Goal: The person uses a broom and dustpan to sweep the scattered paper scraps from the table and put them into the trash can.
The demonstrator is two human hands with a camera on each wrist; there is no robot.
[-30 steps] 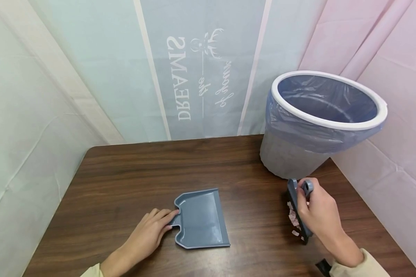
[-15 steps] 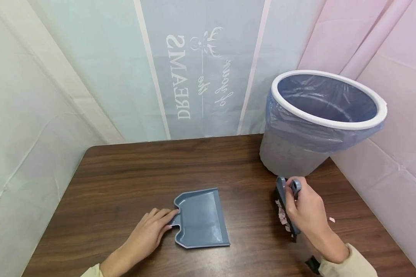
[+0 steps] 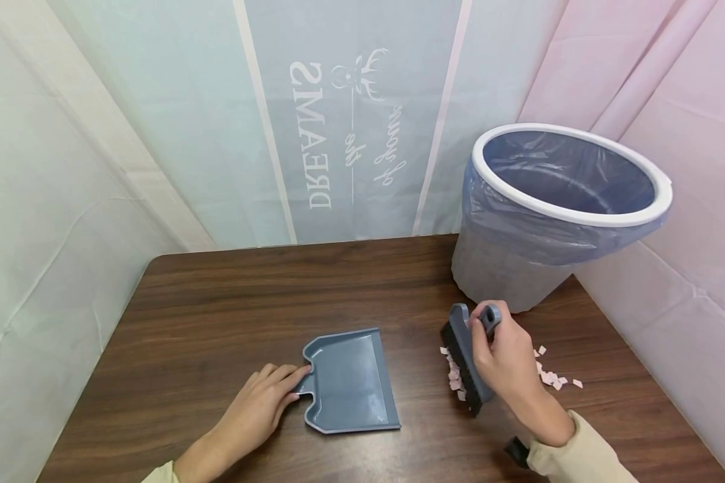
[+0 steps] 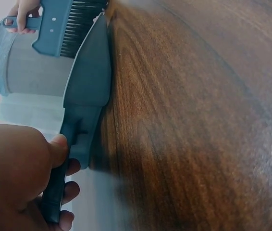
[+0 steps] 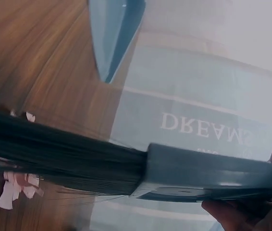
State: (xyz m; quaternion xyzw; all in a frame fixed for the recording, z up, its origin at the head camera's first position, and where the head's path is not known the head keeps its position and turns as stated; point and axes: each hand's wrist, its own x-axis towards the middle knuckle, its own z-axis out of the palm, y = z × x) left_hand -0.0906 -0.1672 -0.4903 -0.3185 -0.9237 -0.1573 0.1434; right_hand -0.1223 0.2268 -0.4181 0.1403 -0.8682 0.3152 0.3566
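Observation:
A blue-grey dustpan (image 3: pixel 350 382) lies flat on the brown wooden table, its wide lip toward the right. My left hand (image 3: pixel 250 409) grips its short handle; in the left wrist view the thumb and fingers (image 4: pixel 70 192) wrap round that handle. To the right, my right hand (image 3: pixel 507 355) holds a matching hand brush (image 3: pixel 468 355) by its handle, dark bristles (image 5: pixel 64 154) down at the table. Pale pink paper scraps (image 3: pixel 454 377) lie along the bristles on the dustpan side. More scraps (image 3: pixel 552 379) are scattered behind the brush, partly hidden by the right hand.
A grey bin (image 3: pixel 495 275) with a white rim and a blue liner bag stands at the table's back right, just beyond the right hand. Fabric with printed letters (image 3: pixel 320 134) hangs along the back, and pale sheets (image 3: pixel 689 268) border the sides.
My right hand has moved left with the brush, bringing some paper scraps nearer the dustpan. Other scraps have come into view to its right. The left hand and dustpan have stayed in place.

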